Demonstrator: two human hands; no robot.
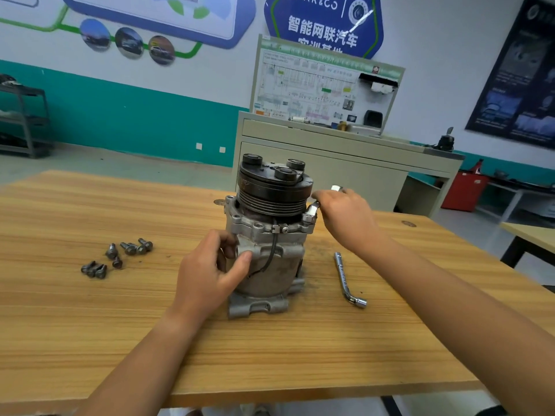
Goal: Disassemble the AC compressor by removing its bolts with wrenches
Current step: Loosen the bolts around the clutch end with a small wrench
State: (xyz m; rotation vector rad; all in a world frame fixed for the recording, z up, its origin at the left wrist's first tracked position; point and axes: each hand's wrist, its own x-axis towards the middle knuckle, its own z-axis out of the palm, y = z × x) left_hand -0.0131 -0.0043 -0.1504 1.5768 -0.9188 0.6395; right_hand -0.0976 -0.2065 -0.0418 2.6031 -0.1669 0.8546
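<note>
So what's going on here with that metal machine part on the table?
A person is taking apart an AC compressor standing upright on a wooden table. The left hand grips its body, while the right hand holds a wrench against the upper flange. Several loose bolts lie to the left, and an L-shaped wrench lies unused on the right.

A wooden table (90,325) is seen in front. A grey cabinet (345,163) is placed behind it, topped by a wiring diagram board (315,88). A red bin (464,190) is set right of the cabinet, a metal shelf rack (24,121) far left. A blue sign (324,22) and a dark poster (522,79) are hung on the wall.
</note>
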